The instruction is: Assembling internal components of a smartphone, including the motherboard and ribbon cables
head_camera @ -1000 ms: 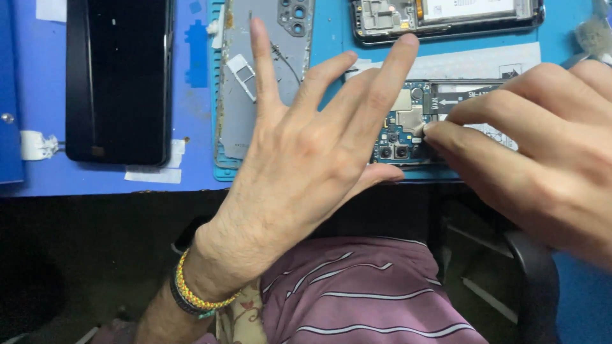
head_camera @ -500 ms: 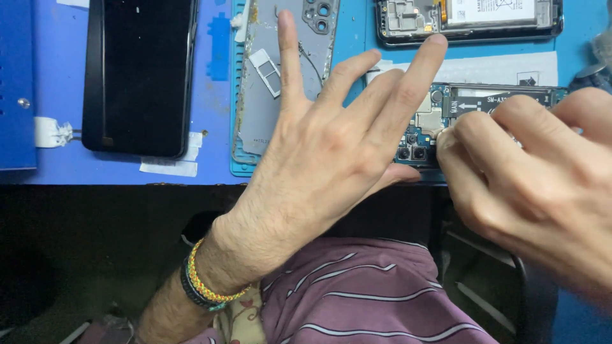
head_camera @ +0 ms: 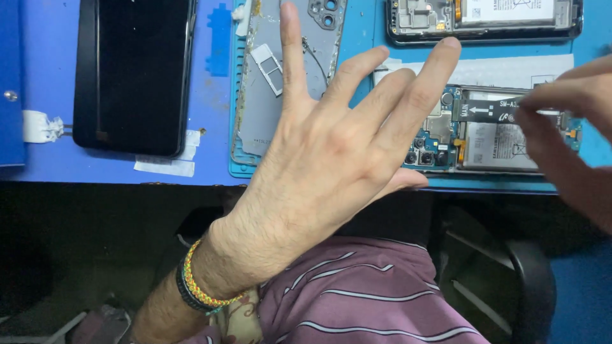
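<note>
The right hand (head_camera: 567,127) has drawn back toward the right edge, off the circuit board end of the opened phone with exposed battery and board (head_camera: 491,130), its fingertips now pinching at the black flex strip (head_camera: 488,109). The left hand (head_camera: 338,153) has spread wider, thumb tucked lower.

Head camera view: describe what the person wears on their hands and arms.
Both hands are bare, with no gloves, rings or sleeves in view. The left hand has a hairy back and forearm; its wrist carries a braided bracelet in yellow, red and green, beside a dark band. The right hand shows nothing worn; its wrist is out of frame.
</note>
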